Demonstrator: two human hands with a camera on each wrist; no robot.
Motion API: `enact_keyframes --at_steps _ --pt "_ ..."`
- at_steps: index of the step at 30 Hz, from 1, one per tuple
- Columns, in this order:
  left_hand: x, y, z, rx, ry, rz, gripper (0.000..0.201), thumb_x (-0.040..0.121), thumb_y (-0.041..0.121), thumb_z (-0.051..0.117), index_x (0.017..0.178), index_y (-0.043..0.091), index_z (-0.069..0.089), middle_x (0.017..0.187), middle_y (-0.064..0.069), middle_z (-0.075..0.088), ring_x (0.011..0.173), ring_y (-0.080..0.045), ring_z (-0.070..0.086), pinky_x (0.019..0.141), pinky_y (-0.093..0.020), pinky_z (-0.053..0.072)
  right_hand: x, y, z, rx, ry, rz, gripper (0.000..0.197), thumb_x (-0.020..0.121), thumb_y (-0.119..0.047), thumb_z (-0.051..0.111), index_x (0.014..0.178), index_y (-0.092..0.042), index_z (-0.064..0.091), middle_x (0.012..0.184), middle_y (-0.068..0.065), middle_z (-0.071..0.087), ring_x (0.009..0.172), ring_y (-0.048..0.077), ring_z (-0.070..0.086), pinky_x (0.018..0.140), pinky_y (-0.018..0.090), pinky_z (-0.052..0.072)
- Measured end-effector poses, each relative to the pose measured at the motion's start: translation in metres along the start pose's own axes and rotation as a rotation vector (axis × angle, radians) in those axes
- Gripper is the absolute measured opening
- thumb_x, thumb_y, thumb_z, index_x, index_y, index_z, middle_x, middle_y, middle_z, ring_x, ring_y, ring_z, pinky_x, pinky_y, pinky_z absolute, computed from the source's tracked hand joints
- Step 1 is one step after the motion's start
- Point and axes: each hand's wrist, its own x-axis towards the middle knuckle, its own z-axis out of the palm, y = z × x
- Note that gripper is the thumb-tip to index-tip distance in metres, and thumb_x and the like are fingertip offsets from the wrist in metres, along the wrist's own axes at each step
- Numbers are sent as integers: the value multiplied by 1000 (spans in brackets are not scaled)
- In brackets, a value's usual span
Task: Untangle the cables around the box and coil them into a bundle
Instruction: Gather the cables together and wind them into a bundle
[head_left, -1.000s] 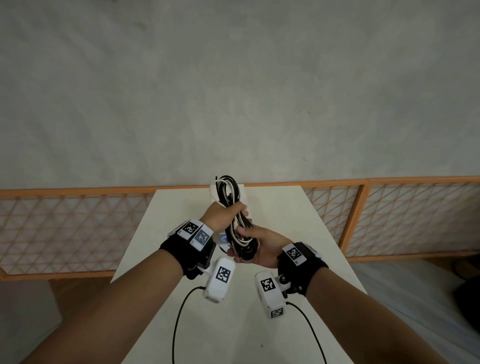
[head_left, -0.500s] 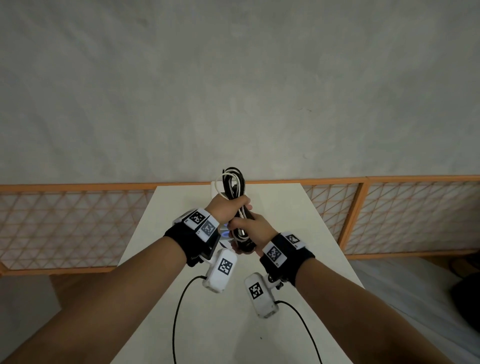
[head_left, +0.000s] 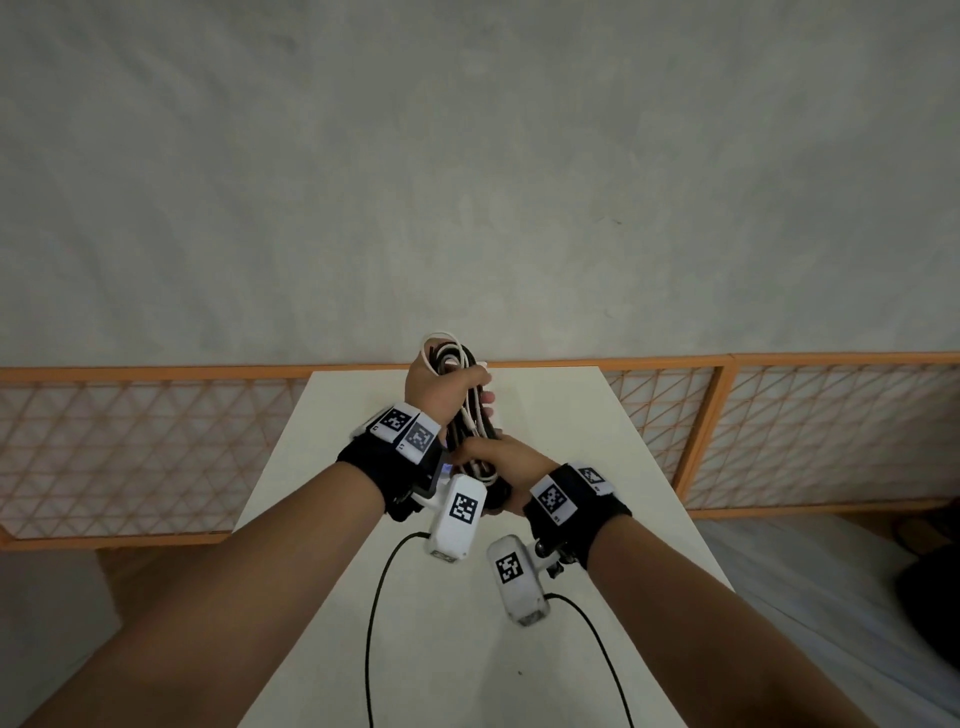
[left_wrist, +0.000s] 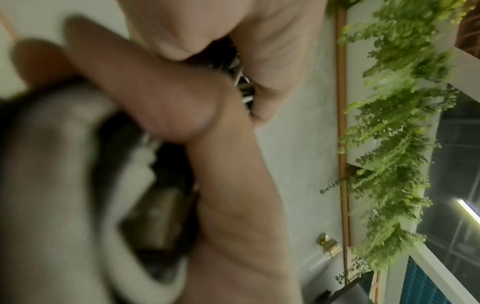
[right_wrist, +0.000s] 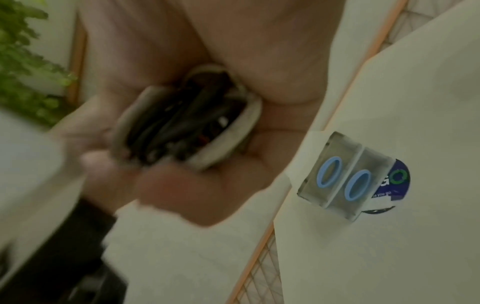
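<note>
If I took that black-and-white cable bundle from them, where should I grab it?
Take the cable bundle round its bare middle, from the far side. The left hand holds near the top loops and the right hand the bottom, so a waist grip probably keeps the coil together.

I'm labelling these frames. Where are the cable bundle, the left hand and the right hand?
cable bundle (head_left: 445, 355): head view, top loop above the fist.
left hand (head_left: 435, 391): head view, back of the hand.
right hand (head_left: 503, 464): head view, back of the hand.

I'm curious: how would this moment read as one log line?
stage: coiling | left hand: grips cable bundle top | right hand: grips bundle's lower end | bundle: above table
</note>
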Motion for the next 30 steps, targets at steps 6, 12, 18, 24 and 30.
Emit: enact_keyframes --at_steps 6,12,18,24,30 --pt "3 -7 -10 175 -38 101 25 61 2 68 81 8 53 75 -15 57 72 -30 63 64 -39 55 -2 0 -11 201 -256 53 80 74 -83 34 111 -17 59 68 3 61 52 18 56 50 25 48" --pt "-1 -10 -14 161 -89 51 18 70 -8 61 85 1 55 65 -18 59 51 -28 60 47 -30 54 1 7 -10 212 -248 101 68 66 -77 57 101 -19 61 74 4 62 62 21 58 59 29 49" --pt "0 -10 -17 168 -122 96 18 60 -2 66 77 -1 57 66 -19 62 61 -29 61 62 -42 56 5 5 -3 235 -277 37 47 73 -59 65 98 -19 66 88 7 60 78 23 61 75 40 52" --pt "-1 -9 -26 112 -121 43 14 73 -8 62 84 0 57 63 -17 58 51 -24 60 52 -30 56 5 -2 16 60 -147 48 33 69 -43 67 86 -16 61 70 4 59 61 19 56 55 28 50" --pt "4 -9 -34 85 -57 -5 17 72 -6 64 87 0 59 68 -18 60 44 -19 61 50 -29 56 13 4 37 -51 118 -92 26 72 -29 68 89 -9 61 77 13 58 60 21 56 55 25 43"
